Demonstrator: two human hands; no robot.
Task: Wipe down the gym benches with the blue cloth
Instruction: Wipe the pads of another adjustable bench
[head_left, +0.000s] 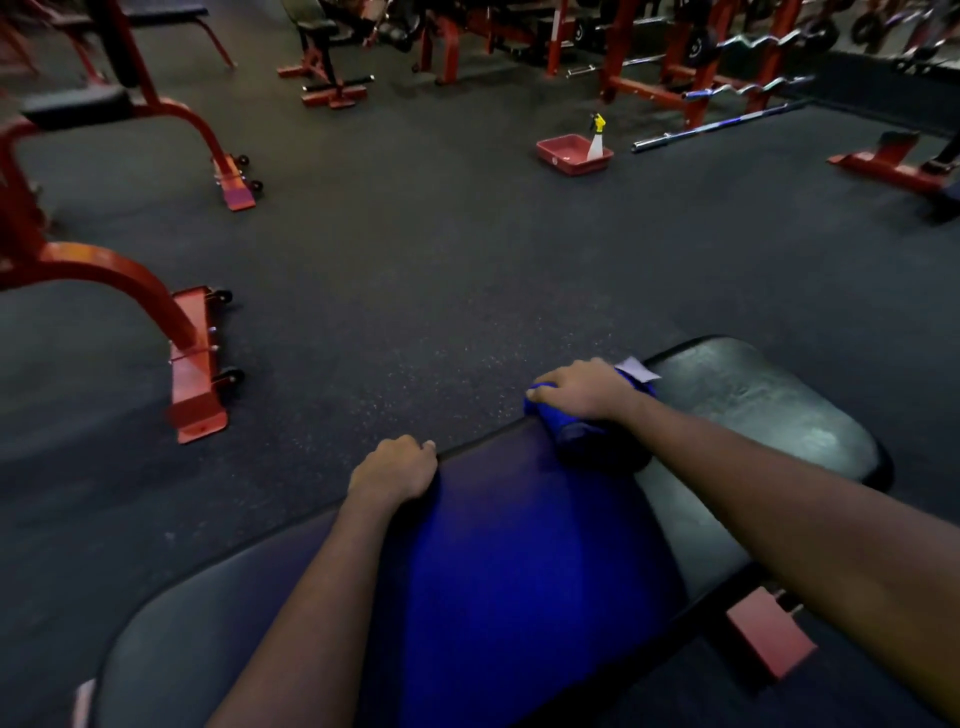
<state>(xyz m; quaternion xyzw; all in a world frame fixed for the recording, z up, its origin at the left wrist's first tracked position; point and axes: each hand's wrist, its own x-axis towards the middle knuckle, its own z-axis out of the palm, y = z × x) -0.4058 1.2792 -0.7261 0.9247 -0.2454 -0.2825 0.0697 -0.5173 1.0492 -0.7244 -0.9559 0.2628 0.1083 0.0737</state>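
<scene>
The bench (753, 405) ran lengthwise from the lower left of the frame towards the right centre. The blue cloth (563, 423) sat bunched on its far edge, right of centre, under the right hand (587, 389), whose fingers curled over it. The left hand (395, 470) gripped the same edge, lower left of the cloth. The right hand seemed best placed to sweep along that axis

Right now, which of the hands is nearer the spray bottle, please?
Right. The right hand, on the blue cloth, faces the spray bottle across the floor; the left hand is farther back-left.
</scene>
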